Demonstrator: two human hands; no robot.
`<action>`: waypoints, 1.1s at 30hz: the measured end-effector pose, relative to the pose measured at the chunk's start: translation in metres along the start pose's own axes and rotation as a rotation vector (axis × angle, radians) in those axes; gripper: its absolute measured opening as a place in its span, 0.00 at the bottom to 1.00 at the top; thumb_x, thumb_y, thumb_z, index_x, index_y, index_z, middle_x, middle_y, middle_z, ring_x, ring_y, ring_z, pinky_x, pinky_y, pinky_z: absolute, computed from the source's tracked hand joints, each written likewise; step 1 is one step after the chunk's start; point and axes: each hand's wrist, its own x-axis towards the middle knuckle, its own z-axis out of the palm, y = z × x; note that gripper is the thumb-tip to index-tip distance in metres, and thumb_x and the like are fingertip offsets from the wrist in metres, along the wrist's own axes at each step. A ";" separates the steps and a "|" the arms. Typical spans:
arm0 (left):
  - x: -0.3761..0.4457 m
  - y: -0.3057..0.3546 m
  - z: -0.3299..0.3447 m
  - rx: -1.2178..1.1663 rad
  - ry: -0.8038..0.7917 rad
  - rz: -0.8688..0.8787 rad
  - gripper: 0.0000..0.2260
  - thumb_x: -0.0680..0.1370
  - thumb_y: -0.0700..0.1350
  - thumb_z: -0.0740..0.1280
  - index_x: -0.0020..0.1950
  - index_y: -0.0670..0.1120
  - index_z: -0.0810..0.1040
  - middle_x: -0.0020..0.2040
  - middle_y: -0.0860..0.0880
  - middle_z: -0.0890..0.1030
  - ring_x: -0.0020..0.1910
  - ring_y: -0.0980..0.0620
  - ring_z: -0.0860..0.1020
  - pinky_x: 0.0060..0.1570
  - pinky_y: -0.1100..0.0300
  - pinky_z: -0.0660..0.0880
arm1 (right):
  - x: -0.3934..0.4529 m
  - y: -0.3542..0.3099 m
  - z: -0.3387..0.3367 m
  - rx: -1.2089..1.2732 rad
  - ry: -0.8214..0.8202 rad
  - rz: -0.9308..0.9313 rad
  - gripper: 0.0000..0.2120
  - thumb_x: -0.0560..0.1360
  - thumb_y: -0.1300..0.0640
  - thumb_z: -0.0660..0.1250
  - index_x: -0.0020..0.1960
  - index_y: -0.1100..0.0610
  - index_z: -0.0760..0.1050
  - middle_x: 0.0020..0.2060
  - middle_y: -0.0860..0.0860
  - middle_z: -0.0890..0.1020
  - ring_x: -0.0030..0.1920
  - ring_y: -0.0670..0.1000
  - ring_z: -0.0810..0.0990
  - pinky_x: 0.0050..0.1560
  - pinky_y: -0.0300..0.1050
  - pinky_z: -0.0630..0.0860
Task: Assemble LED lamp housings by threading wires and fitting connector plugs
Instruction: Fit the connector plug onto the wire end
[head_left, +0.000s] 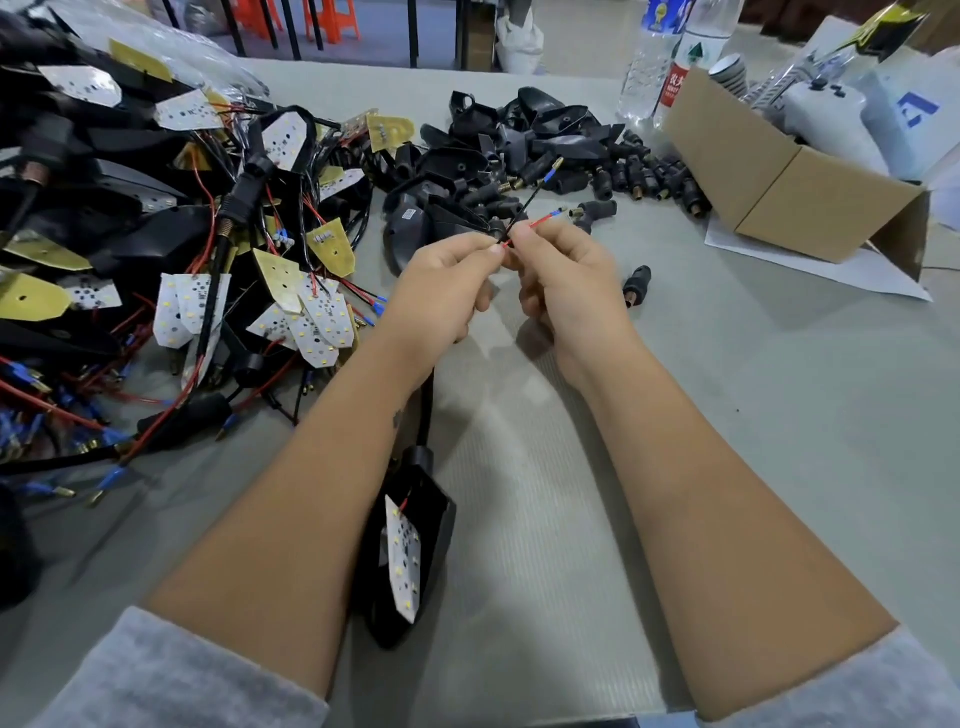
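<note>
While both hands pinch the wire pair at table centre, left hand and right hand fingertips meeting, the black wire and red wire run toward two o'clock, and the loose connector plug lies at three o'clock, nearer the right hand.

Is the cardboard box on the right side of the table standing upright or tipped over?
Tipped over. The cardboard box lies on its side on the table.

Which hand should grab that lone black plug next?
Probably the right hand: the lone black connector plug lies on the grey table just beside it, while the left hand sits farther away.
</note>
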 end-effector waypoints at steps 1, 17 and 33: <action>0.000 0.000 0.000 -0.001 -0.008 -0.001 0.13 0.83 0.45 0.60 0.42 0.50 0.80 0.27 0.51 0.68 0.21 0.59 0.61 0.22 0.66 0.57 | 0.000 -0.001 0.000 0.011 -0.006 -0.012 0.09 0.79 0.58 0.66 0.39 0.54 0.75 0.24 0.43 0.75 0.27 0.45 0.67 0.27 0.34 0.65; 0.009 -0.009 -0.004 -0.106 0.185 -0.027 0.13 0.83 0.39 0.56 0.43 0.48 0.76 0.31 0.53 0.72 0.22 0.60 0.62 0.21 0.68 0.60 | 0.004 0.012 0.001 -0.689 0.096 -0.202 0.07 0.80 0.53 0.61 0.49 0.51 0.77 0.47 0.48 0.77 0.52 0.48 0.74 0.53 0.44 0.70; 0.010 -0.008 -0.004 -0.149 0.155 -0.067 0.11 0.82 0.40 0.60 0.40 0.48 0.73 0.27 0.54 0.65 0.22 0.59 0.58 0.21 0.67 0.55 | 0.010 0.017 -0.012 -0.995 0.159 -0.167 0.19 0.74 0.64 0.62 0.63 0.52 0.74 0.58 0.53 0.74 0.61 0.55 0.65 0.44 0.40 0.55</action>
